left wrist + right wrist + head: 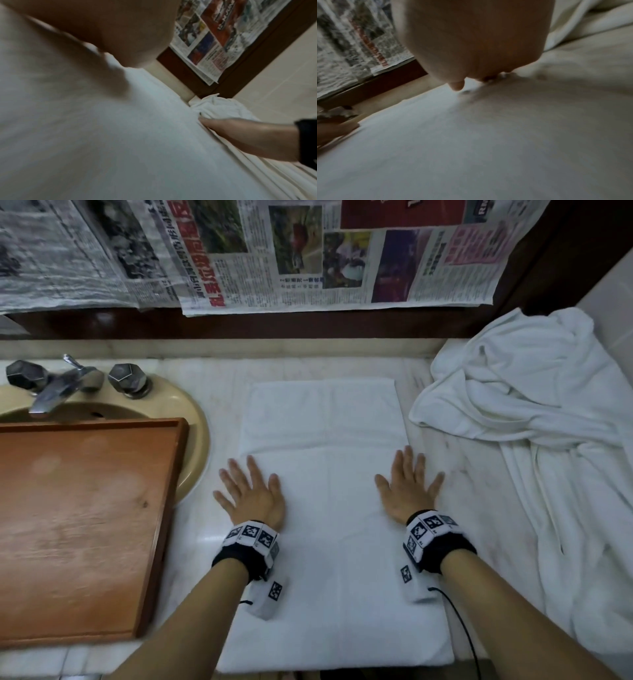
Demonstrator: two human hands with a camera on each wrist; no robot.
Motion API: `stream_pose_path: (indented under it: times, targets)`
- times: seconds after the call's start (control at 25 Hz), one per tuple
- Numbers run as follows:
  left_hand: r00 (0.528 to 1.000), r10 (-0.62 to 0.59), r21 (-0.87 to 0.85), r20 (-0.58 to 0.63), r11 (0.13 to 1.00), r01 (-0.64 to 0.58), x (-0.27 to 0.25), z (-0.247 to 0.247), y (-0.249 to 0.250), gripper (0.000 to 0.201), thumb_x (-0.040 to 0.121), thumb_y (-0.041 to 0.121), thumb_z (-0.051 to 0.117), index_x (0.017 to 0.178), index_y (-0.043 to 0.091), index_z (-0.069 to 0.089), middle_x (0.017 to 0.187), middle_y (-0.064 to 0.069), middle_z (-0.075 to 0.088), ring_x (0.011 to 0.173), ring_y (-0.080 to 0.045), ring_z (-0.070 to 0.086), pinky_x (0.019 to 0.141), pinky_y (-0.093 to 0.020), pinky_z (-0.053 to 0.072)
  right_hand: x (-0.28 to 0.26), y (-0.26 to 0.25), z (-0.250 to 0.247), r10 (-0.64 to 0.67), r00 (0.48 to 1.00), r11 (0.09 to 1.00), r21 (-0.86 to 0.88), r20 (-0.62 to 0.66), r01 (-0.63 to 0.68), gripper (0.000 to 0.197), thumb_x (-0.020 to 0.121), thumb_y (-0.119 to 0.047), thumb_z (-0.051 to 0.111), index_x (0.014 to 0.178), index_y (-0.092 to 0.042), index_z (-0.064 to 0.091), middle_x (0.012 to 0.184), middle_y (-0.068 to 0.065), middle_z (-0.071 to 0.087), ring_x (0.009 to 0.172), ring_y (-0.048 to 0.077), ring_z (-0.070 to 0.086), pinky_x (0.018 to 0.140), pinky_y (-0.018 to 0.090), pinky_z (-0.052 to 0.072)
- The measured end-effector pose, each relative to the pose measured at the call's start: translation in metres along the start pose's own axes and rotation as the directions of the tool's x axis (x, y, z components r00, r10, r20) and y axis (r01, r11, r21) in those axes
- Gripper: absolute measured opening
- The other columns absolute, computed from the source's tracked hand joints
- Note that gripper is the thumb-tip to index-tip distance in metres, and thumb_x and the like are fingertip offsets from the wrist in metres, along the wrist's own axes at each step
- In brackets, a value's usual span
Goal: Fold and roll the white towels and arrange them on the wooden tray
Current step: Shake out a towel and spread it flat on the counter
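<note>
- Head cam: left hand (251,494) & right hand (409,491) lie flat, fingers spread, on opposite edges of a folded towel (329,508) on the counter (479,491); wooden tray (85,525) sits over the sink (195,446); crumpled towels (531,405) at right.
- L wrist cam: blurred palm on towel; newspaper (223,40) behind.
- R wrist cam: palm flat on towel.

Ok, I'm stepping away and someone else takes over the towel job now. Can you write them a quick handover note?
Left hand and right hand: both open, flat on the towel, one near each side edge.
Towel: spread flat on the counter, a fold line showing across it.
Tray: left of the towel, partly over the sink, no towels on it.
Pile of white cloth: crumpled, to the right.
Left: roll this towel, tray it, then the pile.
</note>
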State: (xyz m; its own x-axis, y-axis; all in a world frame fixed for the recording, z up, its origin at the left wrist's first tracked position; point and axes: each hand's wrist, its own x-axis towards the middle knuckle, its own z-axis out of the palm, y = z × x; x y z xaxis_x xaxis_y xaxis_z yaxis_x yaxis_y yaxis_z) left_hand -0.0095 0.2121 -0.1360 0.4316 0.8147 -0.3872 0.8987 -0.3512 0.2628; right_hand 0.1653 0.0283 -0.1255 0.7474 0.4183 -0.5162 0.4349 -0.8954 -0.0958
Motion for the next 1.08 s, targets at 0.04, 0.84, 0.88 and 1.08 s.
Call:
stream_pose_path:
  times: [0.04,0.84,0.88,1.08]
  targets:
    - [1.000,-0.012,-0.022,-0.010,1.000,0.012,-0.001,-0.003,0.014,0.068,0.100,0.052,0.012,0.153,0.018,-0.014,0.156,-0.009,-0.030,0.144,-0.026,-0.029,0.115,-0.051,-0.017,0.001,-0.012,-0.004,-0.031,0.999,1.000,0.001,-0.015,0.031,0.067,0.102,-0.045,0.017,0.151,-0.016,-0.018,0.157,-0.002,-0.030,0.145,0.020,-0.026,0.110,0.060,-0.016]
    - [1.000,-0.015,-0.103,0.020,0.995,0.017,0.093,-0.026,0.059,0.064,0.103,0.045,0.011,0.154,0.012,-0.009,0.160,-0.003,-0.021,0.147,-0.023,-0.020,0.118,-0.050,-0.012,0.081,-0.030,-0.049,-0.084,0.995,0.996,0.018,-0.045,0.085,0.068,0.101,-0.035,0.025,0.153,-0.010,-0.012,0.159,0.005,-0.025,0.147,0.019,-0.020,0.116,0.050,-0.012]
    - [0.991,0.128,-0.153,0.039,0.981,-0.121,0.089,-0.026,0.078,0.062,0.104,0.043,0.011,0.154,0.012,-0.007,0.160,-0.002,-0.019,0.147,-0.021,-0.019,0.118,-0.048,-0.012,0.082,-0.047,-0.052,-0.189,0.980,0.982,0.008,-0.070,0.190,0.067,0.101,-0.032,0.027,0.153,-0.010,-0.010,0.159,0.005,-0.023,0.147,0.020,-0.019,0.117,0.050,-0.011]
    - [0.895,0.433,-0.043,0.106,0.901,-0.431,0.105,-0.010,0.097,0.056,0.104,0.040,0.008,0.155,0.020,-0.004,0.161,0.004,-0.015,0.148,-0.014,-0.015,0.117,-0.039,-0.013,0.106,-0.055,-0.053,-0.386,0.922,0.922,-0.009,0.016,0.386,0.061,0.105,-0.030,0.023,0.154,-0.016,-0.011,0.159,-0.001,-0.023,0.147,0.017,-0.018,0.119,0.049,-0.007]
